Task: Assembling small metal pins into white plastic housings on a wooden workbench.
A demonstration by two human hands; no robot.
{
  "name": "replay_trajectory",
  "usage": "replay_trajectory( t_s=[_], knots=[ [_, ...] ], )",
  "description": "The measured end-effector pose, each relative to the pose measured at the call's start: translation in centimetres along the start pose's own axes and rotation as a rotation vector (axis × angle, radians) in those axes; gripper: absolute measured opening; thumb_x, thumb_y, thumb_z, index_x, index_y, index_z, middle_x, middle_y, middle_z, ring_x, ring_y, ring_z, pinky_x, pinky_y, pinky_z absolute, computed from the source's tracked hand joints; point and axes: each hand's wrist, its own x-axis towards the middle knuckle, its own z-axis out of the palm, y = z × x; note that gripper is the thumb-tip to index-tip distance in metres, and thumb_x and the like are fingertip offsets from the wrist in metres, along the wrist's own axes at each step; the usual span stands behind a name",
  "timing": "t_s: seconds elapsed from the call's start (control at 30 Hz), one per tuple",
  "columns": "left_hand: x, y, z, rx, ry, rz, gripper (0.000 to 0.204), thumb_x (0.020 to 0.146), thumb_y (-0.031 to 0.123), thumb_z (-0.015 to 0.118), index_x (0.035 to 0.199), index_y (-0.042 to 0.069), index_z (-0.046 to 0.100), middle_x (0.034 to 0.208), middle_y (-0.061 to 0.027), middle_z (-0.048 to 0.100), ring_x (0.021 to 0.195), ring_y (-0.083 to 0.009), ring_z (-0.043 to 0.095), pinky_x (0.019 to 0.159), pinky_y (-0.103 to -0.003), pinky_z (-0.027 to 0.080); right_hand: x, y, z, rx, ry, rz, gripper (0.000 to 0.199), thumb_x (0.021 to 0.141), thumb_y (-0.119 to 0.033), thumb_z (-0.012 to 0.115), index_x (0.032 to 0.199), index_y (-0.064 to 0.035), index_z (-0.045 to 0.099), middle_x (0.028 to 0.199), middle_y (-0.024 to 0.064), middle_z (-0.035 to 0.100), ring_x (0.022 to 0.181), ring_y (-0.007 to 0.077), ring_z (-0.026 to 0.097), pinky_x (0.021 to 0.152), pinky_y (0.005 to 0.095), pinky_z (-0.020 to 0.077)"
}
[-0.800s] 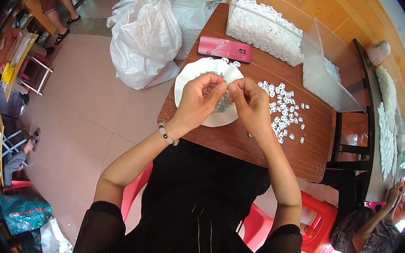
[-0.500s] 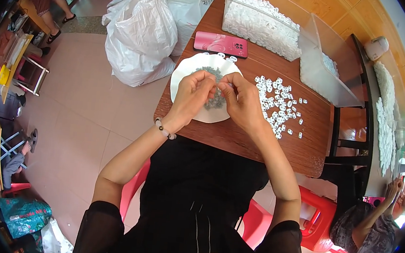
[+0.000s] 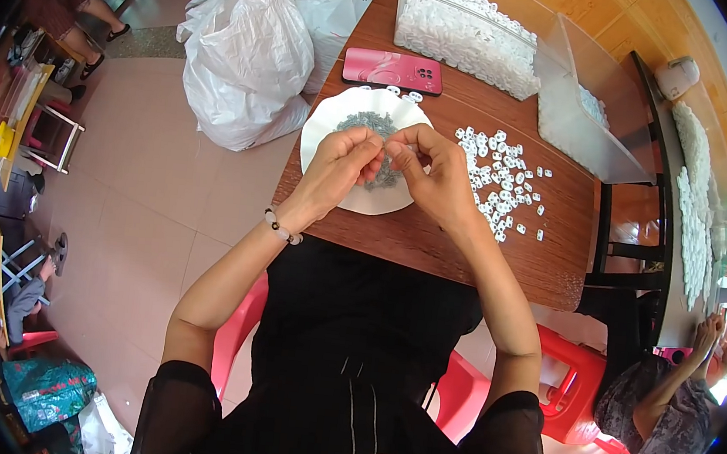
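My left hand and my right hand meet over a white scalloped plate, their thumbs and forefingers pinched close together. What the fingertips hold is too small to make out. Under them on the plate lies a heap of small grey pieces, partly hidden by my hands. To the right of my right hand, many small white plastic parts with dark holes are scattered on the brown wooden table. A few more white parts sit at the plate's far edge.
Beyond the plate lies a pink phone. A clear bin of white parts stands at the back, with another clear bin beside it. White sacks rest on the floor at left. Another person sits at far right.
The view has shifted slightly. My two hands stay pinched together over the plate, with the fingertips now a little closer to each other.
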Motion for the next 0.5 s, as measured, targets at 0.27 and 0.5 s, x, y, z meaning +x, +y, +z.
replay_trajectory(
  t_s=[0.27, 0.5],
  knots=[
    [-0.5, 0.1, 1.0, 0.092, 0.030, 0.047, 0.027, 0.100, 0.025, 0.049, 0.085, 0.004, 0.057, 0.073, 0.0017, 0.053, 0.065, -0.0059, 0.048, 0.058, -0.021, 0.039, -0.2, 0.4, -0.2, 0.030, -0.041, 0.054, 0.014, 0.095, -0.012, 0.059, 0.090, 0.0009, 0.060, 0.074, -0.0001, 0.060, 0.067, 0.0047, 0.052, 0.059, 0.0204, 0.0416],
    [-1.4, 0.3, 1.8, 0.457, 0.119, 0.351, 0.019, 0.096, 0.016, 0.056, 0.087, -0.001, 0.056, 0.066, -0.0018, 0.055, 0.058, -0.0084, 0.048, 0.054, -0.024, 0.040, -0.8, -0.1, -0.8, 0.093, -0.072, 0.120, 0.016, 0.093, -0.010, 0.058, 0.086, 0.0043, 0.061, 0.065, 0.0069, 0.061, 0.059, 0.0101, 0.053, 0.055, 0.0266, 0.0439]
  ],
)
